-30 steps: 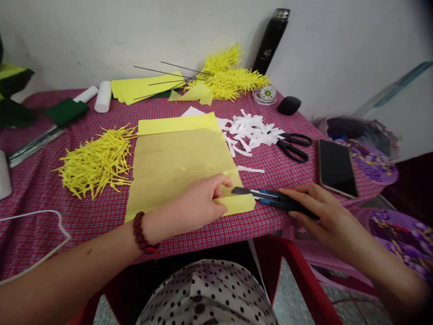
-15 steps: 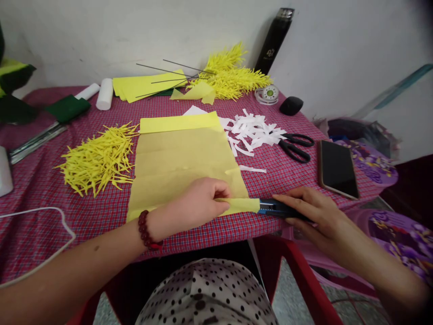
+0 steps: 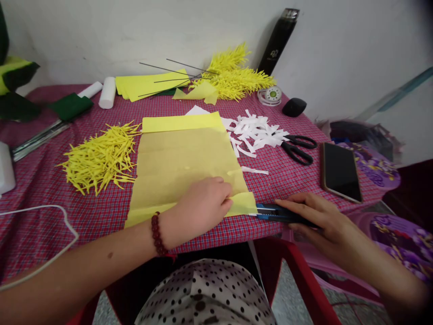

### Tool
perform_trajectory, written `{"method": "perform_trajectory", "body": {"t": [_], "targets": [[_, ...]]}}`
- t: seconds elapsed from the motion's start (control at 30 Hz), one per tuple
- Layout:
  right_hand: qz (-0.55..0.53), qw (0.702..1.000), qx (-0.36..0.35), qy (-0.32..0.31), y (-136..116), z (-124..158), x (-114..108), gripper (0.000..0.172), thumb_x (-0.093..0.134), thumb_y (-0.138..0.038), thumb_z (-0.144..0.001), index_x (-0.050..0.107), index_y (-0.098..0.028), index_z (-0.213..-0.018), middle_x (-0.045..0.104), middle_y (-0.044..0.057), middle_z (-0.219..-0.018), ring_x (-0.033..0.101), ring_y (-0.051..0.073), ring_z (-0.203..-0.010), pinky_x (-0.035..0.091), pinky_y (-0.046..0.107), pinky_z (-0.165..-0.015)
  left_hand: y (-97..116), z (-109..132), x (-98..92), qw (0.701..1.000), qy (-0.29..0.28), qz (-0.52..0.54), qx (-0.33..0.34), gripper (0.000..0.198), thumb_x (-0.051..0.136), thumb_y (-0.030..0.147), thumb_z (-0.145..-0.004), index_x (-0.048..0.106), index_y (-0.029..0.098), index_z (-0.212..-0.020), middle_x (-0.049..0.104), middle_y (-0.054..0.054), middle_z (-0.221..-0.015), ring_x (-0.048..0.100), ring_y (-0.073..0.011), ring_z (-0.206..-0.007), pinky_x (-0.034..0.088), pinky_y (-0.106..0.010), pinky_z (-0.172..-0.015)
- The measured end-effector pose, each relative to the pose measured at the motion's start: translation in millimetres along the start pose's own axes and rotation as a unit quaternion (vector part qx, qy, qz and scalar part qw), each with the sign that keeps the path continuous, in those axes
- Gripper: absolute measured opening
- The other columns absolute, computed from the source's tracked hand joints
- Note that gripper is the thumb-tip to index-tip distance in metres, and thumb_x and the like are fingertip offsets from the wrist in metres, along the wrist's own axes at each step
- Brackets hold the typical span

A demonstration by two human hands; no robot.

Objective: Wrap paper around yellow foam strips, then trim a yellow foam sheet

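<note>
A large sheet of yellow crepe paper [image 3: 182, 158] lies in front of me, its near edge folded over into a strip. My left hand [image 3: 204, 203], with a beaded bracelet at the wrist, rests on that strip. Its fingers are curled and closed on the fold; the fingertips are partly hidden. To the right, my right hand [image 3: 318, 214] grips a blue and black utility knife [image 3: 274, 212] lying almost level. The knife's blade end is at the right end of the fold, and the paper hides part of the blade.
Twisted yellow paper strips [image 3: 101, 158] are heaped on the left. Beyond the sheet's right side lie white paper strips [image 3: 253, 131], black scissors [image 3: 297, 151] and a phone [image 3: 341, 171]. Yellow fringed stems [image 3: 237, 81], thin wires and a black bottle [image 3: 279, 40] are along the wall.
The knife has drawn back slightly at the fold's right end, where the paper flap now sits higher. My left hand has turned over, its knuckles now more on top.
</note>
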State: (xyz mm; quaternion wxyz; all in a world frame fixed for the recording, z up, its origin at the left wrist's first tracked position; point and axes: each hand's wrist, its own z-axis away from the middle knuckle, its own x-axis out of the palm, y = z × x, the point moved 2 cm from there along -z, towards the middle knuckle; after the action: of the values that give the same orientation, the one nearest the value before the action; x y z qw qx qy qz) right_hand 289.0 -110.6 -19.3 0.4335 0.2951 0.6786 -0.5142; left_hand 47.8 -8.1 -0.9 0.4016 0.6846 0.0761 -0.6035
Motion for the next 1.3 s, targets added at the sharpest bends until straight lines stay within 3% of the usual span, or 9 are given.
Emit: {"method": "perform_trajectory", "body": {"t": [0.2, 0.3, 0.4, 0.5, 0.6, 0.8, 1.07, 1.23, 1.3], "targets": [[-0.004, 1.000, -0.001, -0.004, -2, -3, -2, 0.036, 0.053, -0.025, -0.088, 0.059, -0.027, -0.124, 0.061, 0.009, -0.107, 0.060, 0.023, -0.095, 0.051, 0.039, -0.079, 2, 2, -2.8, 0.996, 0.034, -0.074, 0.024, 0.012, 0.048, 0.020, -0.090, 0.058, 0.015, -0.090, 0.061, -0.006, -0.090, 0.055, -0.0203, -0.083, 0.044, -0.034, -0.074], [-0.004, 1.000, -0.007, -0.014, -3, -4, -3, 0.036, 0.052, -0.022, -0.089, 0.057, -0.026, -0.125, 0.059, 0.009, -0.107, 0.058, 0.022, -0.095, 0.051, 0.039, -0.080, 4, 4, -9.9, 0.990, 0.026, -0.110, 0.088, 0.035, 0.050, 0.036, -0.091, 0.052, 0.016, -0.119, 0.058, -0.010, -0.119, 0.051, -0.0255, -0.108, 0.040, -0.041, -0.093], [-0.007, 1.000, -0.013, -0.020, -3, -4, -4, 0.038, 0.051, -0.022, -0.090, 0.055, -0.027, -0.127, 0.059, 0.009, -0.107, 0.058, 0.021, -0.095, 0.050, 0.038, -0.080, 2, 4, -14.6, 0.974, -0.035, -0.129, 0.182, 0.056, 0.042, 0.053, -0.092, 0.039, 0.023, -0.139, 0.038, -0.010, -0.147, 0.036, -0.0282, -0.131, 0.026, -0.045, -0.107], [-0.005, 1.000, -0.018, -0.015, -2, -4, -3, 0.039, 0.051, -0.024, -0.090, 0.053, -0.029, -0.129, 0.059, 0.007, -0.107, 0.057, 0.021, -0.094, 0.051, 0.037, -0.078, -4, 1, -14.5, 0.961, -0.079, -0.153, 0.216, 0.064, 0.037, 0.063, -0.088, 0.034, 0.028, -0.143, 0.024, -0.009, -0.155, 0.024, -0.0314, -0.139, 0.017, -0.049, -0.111], [0.000, 1.000, -0.026, -0.010, -1, -4, -2, 0.040, 0.051, -0.025, -0.090, 0.051, -0.031, -0.130, 0.058, 0.007, -0.106, 0.057, 0.021, -0.094, 0.051, 0.037, -0.077, -13, 1, -9.5, 0.956, -0.099, -0.164, 0.223, 0.071, 0.034, 0.069, -0.085, 0.034, 0.028, -0.143, 0.023, -0.008, -0.155, 0.021, -0.0322, -0.141, 0.013, -0.051, -0.112], [0.011, 0.999, -0.039, -0.004, -2, -5, -3, 0.035, 0.050, -0.026, -0.091, 0.056, -0.024, -0.125, 0.060, 0.008, -0.101, 0.058, 0.020, -0.089, 0.052, 0.035, -0.073, -31, 14, 2.4, 0.961, -0.080, -0.144, 0.223, 0.080, 0.030, 0.073, -0.083, 0.028, 0.024, -0.146, 0.022, -0.008, -0.156, 0.017, -0.0294, -0.143, 0.008, -0.051, -0.115], [0.024, 0.999, -0.042, 0.005, -5, -8, -5, 0.034, 0.052, -0.027, -0.090, 0.059, -0.021, -0.123, 0.061, 0.009, -0.099, 0.060, 0.019, -0.087, 0.053, 0.032, -0.071, -34, 18, 3.4, 0.964, -0.006, -0.169, 0.203, 0.063, 0.030, 0.058, -0.093, 0.023, 0.029, -0.148, 0.023, -0.008, -0.155, 0.024, -0.0279, -0.141, 0.018, -0.050, -0.113], [0.026, 0.999, -0.040, -0.008, -6, -7, -5, 0.035, 0.051, -0.025, -0.090, 0.057, -0.021, -0.124, 0.059, 0.009, -0.102, 0.059, 0.019, -0.090, 0.053, 0.032, -0.074, -24, 22, -1.0, 0.941, 0.005, -0.213, 0.262, 0.050, 0.036, 0.022, -0.097, 0.029, 0.036, -0.144, 0.023, 0.000, -0.156, 0.021, -0.0233, -0.143, 0.012, -0.051, -0.115], [0.030, 0.999, -0.042, -0.013, -5, -6, -5, 0.035, 0.050, -0.025, -0.091, 0.055, -0.022, -0.125, 0.058, 0.009, -0.103, 0.058, 0.019, -0.091, 0.053, 0.033, -0.075, -23, 23, -1.6, 0.943, 0.006, -0.210, 0.257, 0.050, 0.036, 0.020, -0.096, 0.031, 0.034, -0.143, 0.023, 0.001, -0.156, 0.020, -0.0221, -0.143, 0.012, -0.050, -0.115]]}}
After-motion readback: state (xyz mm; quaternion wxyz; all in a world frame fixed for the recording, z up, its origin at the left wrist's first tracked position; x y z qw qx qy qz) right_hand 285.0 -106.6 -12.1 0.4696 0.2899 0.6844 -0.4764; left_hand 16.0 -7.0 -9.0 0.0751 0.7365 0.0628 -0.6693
